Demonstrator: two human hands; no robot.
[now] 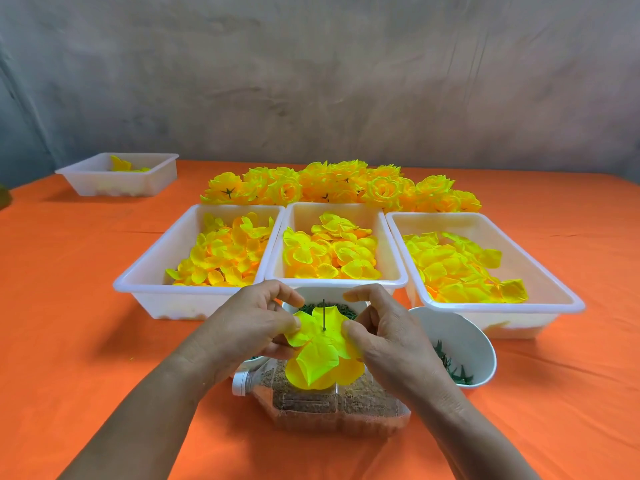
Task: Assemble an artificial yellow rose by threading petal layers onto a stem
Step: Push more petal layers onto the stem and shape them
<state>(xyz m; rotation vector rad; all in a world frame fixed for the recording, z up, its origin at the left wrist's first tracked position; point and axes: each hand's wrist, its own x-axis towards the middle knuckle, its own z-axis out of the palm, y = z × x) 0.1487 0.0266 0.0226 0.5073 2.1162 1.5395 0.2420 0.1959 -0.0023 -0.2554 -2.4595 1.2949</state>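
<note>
A thin dark stem [323, 315] stands upright through the middle of a yellow petal layer [320, 355], above a clear plastic bottle [332, 407] filled with brown grains that lies on its side. My left hand [252, 327] pinches the layer's left edge between thumb and fingers. On the other side my right hand [384, 330] pinches the right edge. Three white trays hold loose yellow petals: left [149, 282], middle [394, 271], right [561, 299].
Finished yellow roses [339, 187] lie in a row behind the trays. A white bowl [464, 337] with green pieces sits at my right, another bowl [325, 294] of green parts behind my hands. A small tray [86, 178] stands far left on the orange cloth.
</note>
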